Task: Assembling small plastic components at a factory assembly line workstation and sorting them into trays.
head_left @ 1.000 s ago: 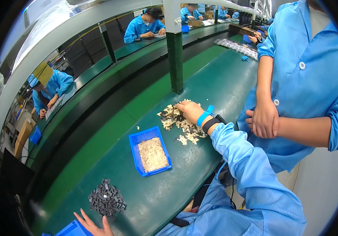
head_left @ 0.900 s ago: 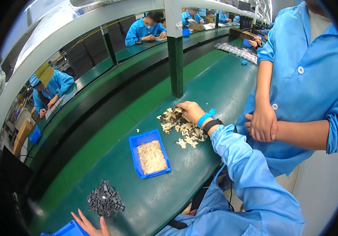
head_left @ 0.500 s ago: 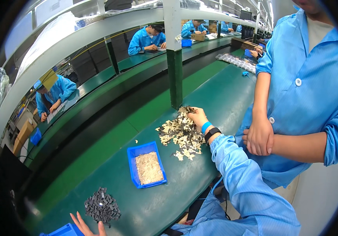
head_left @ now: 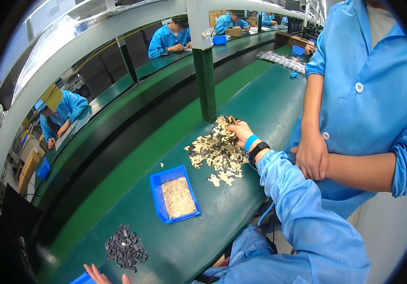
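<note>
My right hand [head_left: 239, 133] is at the upper right edge of a loose pile of small cream and black pieces [head_left: 216, 154] on the green bench. Its fingers are curled in around some of the pieces, and the fingertips are partly hidden. My left hand [head_left: 100, 276] shows at the lower left edge, fingers apart and holding nothing. It is just below a heap of small dark grey rectangular pieces [head_left: 126, 247]. Between the two heaps stands a blue plastic bin [head_left: 155, 201] with a layer of fine, pale beige pieces [head_left: 179, 198] in it.
A person in a blue work coat [head_left: 354, 118] stands close on my right, forearms crossed. A green and white post [head_left: 204, 71] rises behind the pile. Another blue bin [head_left: 83, 278] is beside my left hand. Across the channel, people sit working at a second bench.
My view has shifted a little. My right hand remains at the pile, which looks slightly spread. My left hand sits lower in the picture, and less of it shows.
</note>
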Demonstrator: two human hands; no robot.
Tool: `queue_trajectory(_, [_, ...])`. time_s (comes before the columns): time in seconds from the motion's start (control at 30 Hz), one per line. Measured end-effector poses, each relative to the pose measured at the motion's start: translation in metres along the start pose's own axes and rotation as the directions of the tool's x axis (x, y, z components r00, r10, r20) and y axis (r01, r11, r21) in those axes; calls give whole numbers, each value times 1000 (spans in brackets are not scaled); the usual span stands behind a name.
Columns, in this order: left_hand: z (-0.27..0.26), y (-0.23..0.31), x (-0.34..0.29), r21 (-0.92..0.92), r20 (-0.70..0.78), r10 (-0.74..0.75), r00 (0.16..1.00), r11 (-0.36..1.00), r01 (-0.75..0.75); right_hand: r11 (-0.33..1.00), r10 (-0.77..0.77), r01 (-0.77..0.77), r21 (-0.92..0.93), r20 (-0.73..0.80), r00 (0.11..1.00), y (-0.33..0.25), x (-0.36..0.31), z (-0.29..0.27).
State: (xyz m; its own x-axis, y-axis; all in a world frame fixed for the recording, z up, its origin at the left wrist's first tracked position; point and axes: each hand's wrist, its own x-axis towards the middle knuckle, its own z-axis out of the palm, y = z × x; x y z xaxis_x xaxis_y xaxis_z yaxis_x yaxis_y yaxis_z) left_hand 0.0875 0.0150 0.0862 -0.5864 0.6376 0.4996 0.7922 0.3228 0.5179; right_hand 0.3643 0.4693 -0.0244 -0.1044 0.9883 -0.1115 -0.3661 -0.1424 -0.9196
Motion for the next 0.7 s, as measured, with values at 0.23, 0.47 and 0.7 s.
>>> queue_trajectory(0.23, [-66, -32, -31, 73, -285, -35, 958, 996, 58, 999, 39, -39, 18, -2, 999, -5, -4, 4])
queue_trajectory(0.47, [-121, -106, -69, -79, -483, -270, 833, 961, 265, 997, 24, -29, 77, 64, 998, -39, -50, 31])
queue_trajectory(0.7, [-128, -210, -91, -314, -537, -535, 652, 844, 435, 999, 42, -44, 13, 142, 989, -54, -117, 85])
